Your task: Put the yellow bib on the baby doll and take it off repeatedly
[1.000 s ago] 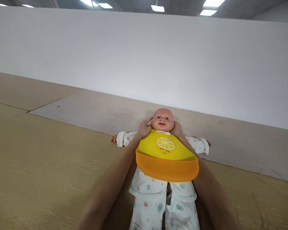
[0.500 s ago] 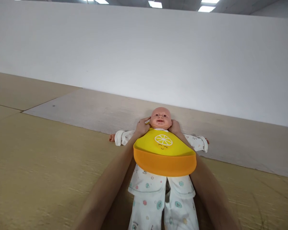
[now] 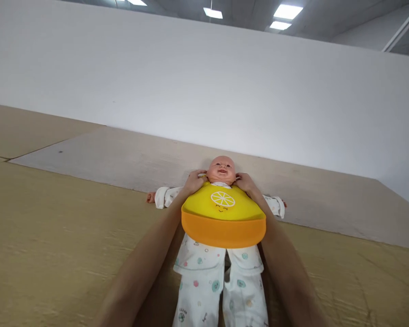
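Note:
A baby doll (image 3: 221,168) in white printed clothes lies on its back with its arms spread out. Over its chest sits a yellow bib (image 3: 201,200) with a lemon-slice print and an orange catch pocket (image 3: 223,230). My left hand (image 3: 195,181) is at the side of the doll's neck, fingers bent round the bib's upper edge. On the opposite side, my right hand (image 3: 245,182) curls in the same way by the neck, at the bib's other top corner. The fingertips of both hands are partly hidden behind the doll's head and neck.
The doll lies on a tan wooden surface (image 3: 71,231) with a paler board (image 3: 122,159) beneath its head and arms. A white wall (image 3: 204,91) rises close behind the head. Ceiling lights (image 3: 288,12) show above it.
The view has tilted up slightly and shifted, so the doll appears further left. My right hand's fingers now show more in front of the neck; both hands stay at the neck.

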Motion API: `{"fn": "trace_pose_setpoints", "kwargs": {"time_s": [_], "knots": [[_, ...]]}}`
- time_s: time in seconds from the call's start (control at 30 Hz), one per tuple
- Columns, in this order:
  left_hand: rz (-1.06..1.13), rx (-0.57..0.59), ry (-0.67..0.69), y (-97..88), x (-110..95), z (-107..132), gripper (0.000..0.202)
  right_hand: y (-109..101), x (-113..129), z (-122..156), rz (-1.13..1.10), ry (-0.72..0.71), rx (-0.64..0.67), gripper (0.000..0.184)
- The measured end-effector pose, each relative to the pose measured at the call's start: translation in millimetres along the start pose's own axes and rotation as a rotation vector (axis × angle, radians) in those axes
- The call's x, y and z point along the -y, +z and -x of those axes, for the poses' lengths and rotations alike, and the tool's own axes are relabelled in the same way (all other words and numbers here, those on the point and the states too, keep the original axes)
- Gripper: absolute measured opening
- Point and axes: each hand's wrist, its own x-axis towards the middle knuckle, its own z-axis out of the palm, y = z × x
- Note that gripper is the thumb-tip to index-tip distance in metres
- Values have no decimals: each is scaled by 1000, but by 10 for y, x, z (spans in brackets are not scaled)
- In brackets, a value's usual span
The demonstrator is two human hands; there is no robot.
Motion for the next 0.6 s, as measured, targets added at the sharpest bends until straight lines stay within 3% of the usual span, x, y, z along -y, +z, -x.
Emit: {"fn": "trace_pose_setpoints", "kwargs": {"time_s": [0.13,0.23,0.47,0.6], "knots": [[220,12,-109,-80,-76,130,49,-112,59,225,-48,60,-39,34],[346,20,-80,-175,-133,328,47,-194,128,492,-92,88,-65,45],[176,-38,35,-466,-201,963,30,-333,189,1203,-316,79,22,38],[266,-52,-4,-560,-240,1328,30,-342,128,1568,-469,74,33,34]]}}
